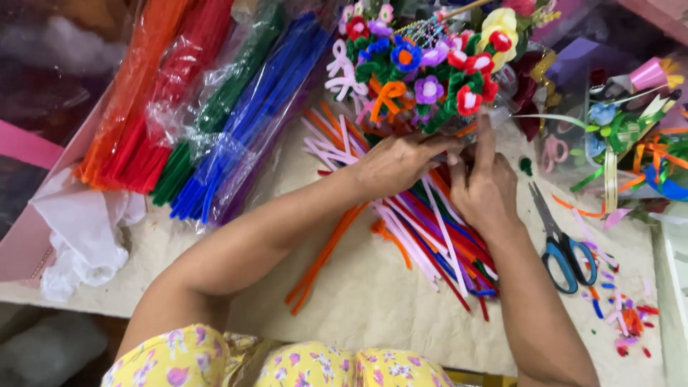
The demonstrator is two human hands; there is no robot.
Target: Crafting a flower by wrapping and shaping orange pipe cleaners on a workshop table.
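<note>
Bouquet (423, 72) — pipe-cleaner flowers in many colours, standing at the far middle of the tabletop (358, 287).

Left hand (394, 163) — fingers curled at the bouquet's base, apparently pinching stems there to steady it; exactly what they grip is hidden.

Right hand (484, 188) — beside the left, index finger raised against the underside of the flowers, other fingers bent near the same stems (grasp not clear).

Loose stems (430, 236) — pink, red, blue and orange, fanned under both hands, within easy reach.

Packs (208, 107) — bagged orange, red, green and blue stems, left of the bouquet, slanting.

Scissors (562, 247) — blue-handled, just right of the right hand; coloured offcuts (623, 315) beyond them.

Open room — bare tabletop toward the near edge; the far and right sides are crowded.
</note>
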